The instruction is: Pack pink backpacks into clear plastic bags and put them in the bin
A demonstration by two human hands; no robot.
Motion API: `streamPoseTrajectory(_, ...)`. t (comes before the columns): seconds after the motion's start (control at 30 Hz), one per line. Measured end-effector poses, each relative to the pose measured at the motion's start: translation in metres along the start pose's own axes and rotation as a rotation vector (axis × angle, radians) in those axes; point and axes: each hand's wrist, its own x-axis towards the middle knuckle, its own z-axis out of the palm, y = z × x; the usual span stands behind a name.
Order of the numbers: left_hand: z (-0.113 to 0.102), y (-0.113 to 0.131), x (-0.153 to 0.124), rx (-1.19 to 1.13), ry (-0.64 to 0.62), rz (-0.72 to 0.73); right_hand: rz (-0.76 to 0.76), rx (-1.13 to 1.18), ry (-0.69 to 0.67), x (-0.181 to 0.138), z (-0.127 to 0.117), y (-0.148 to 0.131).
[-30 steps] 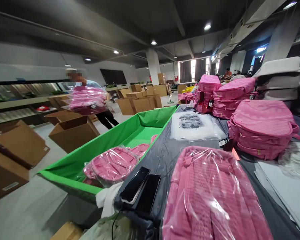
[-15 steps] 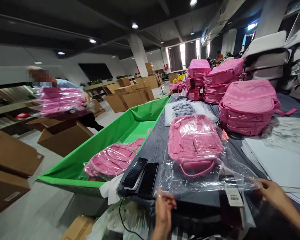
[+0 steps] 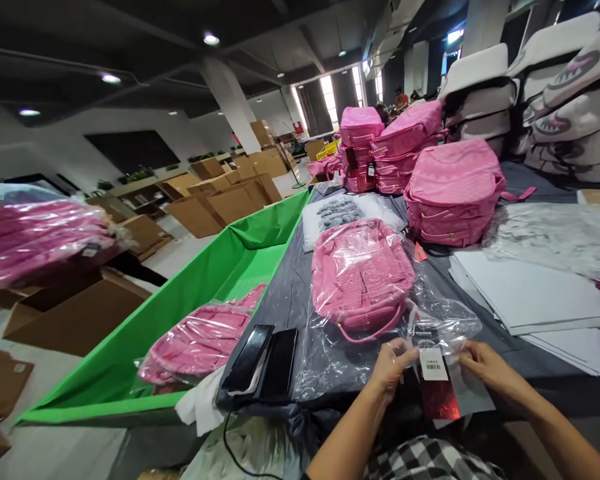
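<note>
A pink backpack (image 3: 363,272) lies inside a clear plastic bag (image 3: 330,360) on the dark grey table (image 3: 290,293). My left hand (image 3: 393,363) pinches the bag's open edge near me. My right hand (image 3: 483,365) grips the same edge from the right. Between the hands hangs a white barcode tag (image 3: 433,364) over a red card (image 3: 439,401).
Two dark phones (image 3: 263,360) lie at the table's left corner. A green bin (image 3: 200,287) beside the table holds bagged pink backpacks (image 3: 200,340). Unbagged pink backpacks (image 3: 453,193) and white sheets (image 3: 530,293) sit to the right. A person at far left carries bagged backpacks (image 3: 40,240) over cardboard boxes (image 3: 75,310).
Both hands have come together at the bag's open edge around the tag. The view has swung right, and the person carrying backpacks now sits at the left edge.
</note>
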Motion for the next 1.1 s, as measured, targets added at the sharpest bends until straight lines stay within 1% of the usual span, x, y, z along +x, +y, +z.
streamPoseTrajectory(0.07,-0.001,0.001,-0.004,0.103,-0.018,0.022,0.077,0.214,-0.140,-0.009,0.004,-0.003)
streamPoseTrajectory(0.1,-0.001,0.000,-0.006,0.172,-0.016,0.041,0.124,0.296,-0.173,-0.013,0.009,-0.003)
streamPoseTrajectory(0.17,-0.001,0.000,-0.008,0.363,-0.001,0.089,0.173,0.374,-0.176,-0.017,0.019,0.001)
streamPoseTrajectory(0.23,-0.003,-0.001,-0.011,0.638,-0.026,0.141,0.146,0.330,-0.098,-0.020,0.031,0.011)
streamPoseTrajectory(0.3,-0.006,0.003,-0.014,1.002,-0.062,0.252,0.111,0.183,0.034,-0.025,0.043,0.023)
streamPoseTrajectory(0.33,-0.008,0.008,-0.014,1.157,-0.076,0.331,0.092,0.097,0.109,-0.028,0.048,0.028)
streamPoseTrajectory(0.37,-0.010,0.016,-0.014,1.263,-0.080,0.425,0.062,0.012,0.184,-0.032,0.052,0.032)
streamPoseTrajectory(0.4,-0.010,0.025,-0.012,1.335,-0.090,0.544,0.018,-0.073,0.251,-0.037,0.056,0.034)
streamPoseTrajectory(0.43,-0.008,0.035,-0.009,1.388,-0.130,0.683,-0.044,-0.158,0.314,-0.042,0.061,0.036)
streamPoseTrajectory(0.47,-0.006,0.046,-0.004,1.431,-0.212,0.834,-0.123,-0.239,0.373,-0.048,0.065,0.036)
streamPoseTrajectory(0.5,-0.001,0.057,0.003,1.473,-0.333,0.983,-0.208,-0.322,0.428,-0.053,0.069,0.035)
streamPoseTrajectory(0.53,0.004,0.067,0.010,1.510,-0.478,1.117,-0.292,-0.400,0.479,-0.059,0.072,0.033)
streamPoseTrajectory(0.57,0.010,0.075,0.018,1.539,-0.631,1.222,-0.365,-0.466,0.518,-0.064,0.075,0.030)
streamPoseTrajectory(0.6,0.015,0.080,0.026,1.561,-0.764,1.285,-0.430,-0.511,0.530,-0.070,0.076,0.026)
streamPoseTrajectory(0.63,0.019,0.083,0.033,1.581,-0.864,1.312,-0.487,-0.538,0.513,-0.075,0.075,0.022)
streamPoseTrajectory(0.67,0.021,0.084,0.039,1.595,-0.932,1.319,-0.541,-0.552,0.476,-0.080,0.072,0.017)
streamPoseTrajectory(0.7,0.021,0.083,0.043,1.599,-0.975,1.323,-0.603,-0.559,0.442,-0.083,0.066,0.012)
streamPoseTrajectory(0.73,0.020,0.081,0.045,1.596,-0.989,1.333,-0.677,-0.566,0.430,-0.085,0.058,0.007)
streamPoseTrajectory(0.77,0.017,0.078,0.046,1.588,-0.989,1.356,-0.755,-0.582,0.457,-0.084,0.047,0.002)
streamPoseTrajectory(0.83,0.008,0.073,0.042,1.558,-0.947,1.413,-0.859,-0.672,0.616,-0.072,0.025,-0.007)
streamPoseTrajectory(0.87,0.004,0.071,0.039,1.542,-0.918,1.434,-0.872,-0.735,0.706,-0.061,0.014,-0.011)
streamPoseTrajectory(0.9,0.001,0.070,0.035,1.527,-0.891,1.440,-0.861,-0.795,0.766,-0.047,0.005,-0.015)
streamPoseTrajectory(0.93,-0.002,0.069,0.031,1.506,-0.862,1.428,-0.846,-0.839,0.787,-0.030,-0.002,-0.020)
streamPoseTrajectory(0.97,-0.005,0.069,0.027,1.470,-0.829,1.399,-0.839,-0.848,0.764,-0.012,-0.007,-0.025)
streamPoseTrajectory(1.03,-0.010,0.069,0.018,1.346,-0.698,1.287,-0.837,-0.728,0.663,0.023,-0.017,-0.040)
streamPoseTrajectory(1.07,-0.012,0.070,0.016,1.259,-0.601,1.200,-0.823,-0.620,0.627,0.037,-0.022,-0.050)
streamPoseTrajectory(1.1,-0.013,0.072,0.015,1.164,-0.475,1.077,-0.792,-0.505,0.618,0.049,-0.027,-0.059)
